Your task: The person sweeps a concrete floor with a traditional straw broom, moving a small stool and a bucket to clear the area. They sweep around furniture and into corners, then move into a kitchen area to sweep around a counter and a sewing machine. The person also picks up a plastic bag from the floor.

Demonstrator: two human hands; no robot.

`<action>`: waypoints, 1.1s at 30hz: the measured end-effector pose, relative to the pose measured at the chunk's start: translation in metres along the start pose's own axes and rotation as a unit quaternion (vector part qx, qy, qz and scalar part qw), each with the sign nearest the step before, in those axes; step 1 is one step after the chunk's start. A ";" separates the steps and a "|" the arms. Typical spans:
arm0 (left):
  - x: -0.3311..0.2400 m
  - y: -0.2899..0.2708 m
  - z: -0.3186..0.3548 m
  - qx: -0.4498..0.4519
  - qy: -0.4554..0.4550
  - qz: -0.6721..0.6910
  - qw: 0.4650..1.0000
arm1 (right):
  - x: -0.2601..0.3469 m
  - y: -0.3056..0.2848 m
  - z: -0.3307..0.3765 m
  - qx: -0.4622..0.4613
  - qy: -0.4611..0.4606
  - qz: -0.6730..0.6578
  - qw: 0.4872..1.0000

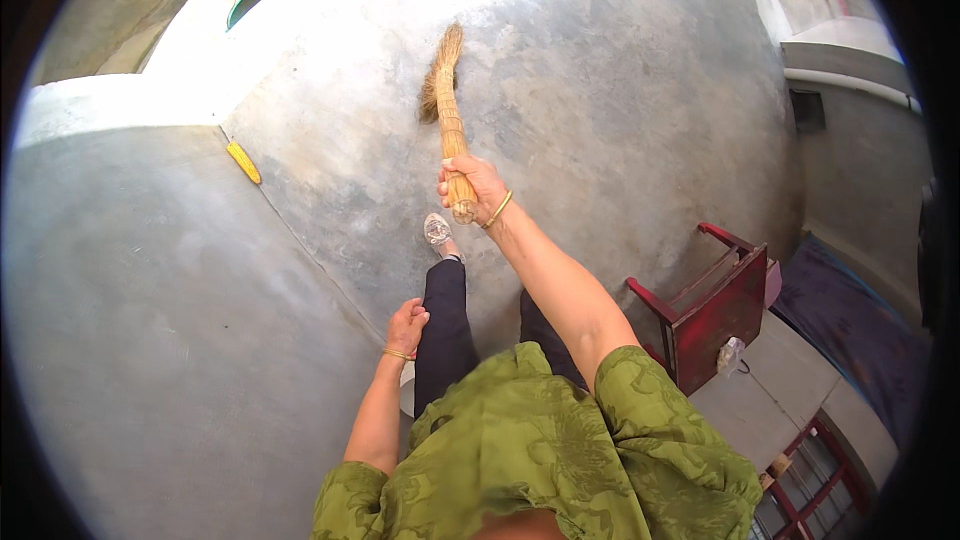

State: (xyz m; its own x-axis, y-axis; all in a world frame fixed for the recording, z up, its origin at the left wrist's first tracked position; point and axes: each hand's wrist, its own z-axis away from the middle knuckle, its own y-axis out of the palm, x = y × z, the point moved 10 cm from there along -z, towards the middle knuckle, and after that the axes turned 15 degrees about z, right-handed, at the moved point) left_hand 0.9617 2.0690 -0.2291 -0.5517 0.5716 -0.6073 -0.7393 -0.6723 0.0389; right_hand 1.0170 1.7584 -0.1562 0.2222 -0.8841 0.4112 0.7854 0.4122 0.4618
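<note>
My right hand (472,187) is wrapped round the handle of a straw hand broom (450,115). Its bristle head bends away from me and appears to meet the grey concrete floor (620,110). A gold-coloured bangle is on that wrist. Low beside my dark-trousered left thigh (442,320) hangs my left hand (406,327), its fingers loosely curled and nothing visible in them. One patterned shoe (438,230) shows just below the broom's handle end.
A long yellow thing like a corn cob (243,163) lies at left by a floor seam. A green rounded object (246,6) is farther off. At right stand a red wooden piece of furniture (715,325), with a clear plastic bag (730,355), and a low wall (860,150).
</note>
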 end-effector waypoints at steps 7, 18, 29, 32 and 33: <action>-0.037 -0.012 -0.016 0.030 0.023 -0.063 0.997 | 0.014 -0.162 0.135 -0.203 -0.020 0.328 0.922; -0.056 0.013 -0.017 -0.024 -0.059 0.056 0.996 | 0.044 -0.357 0.093 -0.316 0.017 -0.076 0.946; -0.131 0.111 -0.052 -0.029 -0.062 0.062 0.996 | 0.121 -0.156 -0.060 -0.146 -0.070 0.366 0.916; -0.162 0.134 -0.064 -0.008 -0.054 0.054 0.997 | 0.176 -0.167 -0.024 -0.060 -0.043 0.247 0.966; -0.169 0.137 -0.071 -0.002 -0.054 0.042 0.998 | 0.186 -0.186 -0.012 -0.073 -0.069 0.278 0.955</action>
State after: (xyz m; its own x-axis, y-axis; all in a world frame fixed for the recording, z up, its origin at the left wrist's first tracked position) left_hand 0.9806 1.8472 -0.1775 -0.6505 0.5603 -0.5127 -0.6873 -0.7215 0.0837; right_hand 0.9188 1.5148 -0.1752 0.5574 -0.4966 0.6653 0.6430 0.7652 0.0324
